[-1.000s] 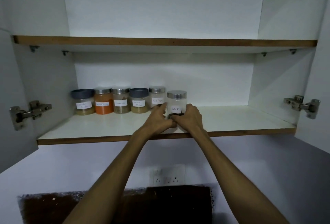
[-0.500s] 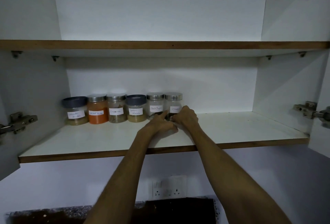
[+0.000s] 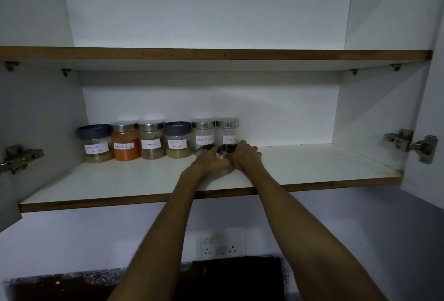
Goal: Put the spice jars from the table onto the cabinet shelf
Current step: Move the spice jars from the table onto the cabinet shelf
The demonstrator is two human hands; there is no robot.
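Jars stand in one row at the back of the lower shelf (image 3: pixel 144 180), labels facing out so each can be read. Landmark is the Cloves jar (image 3: pixel 228 136), at the row's right end, touching the Black Pepper jar (image 3: pixel 203 137) to its left. Both hands meet at its base: the left hand (image 3: pixel 211 159) and right hand (image 3: pixel 245 155) curl their fingers around its lower part, probably to nudge it flush with the row. Right of it the shelf has room for more.
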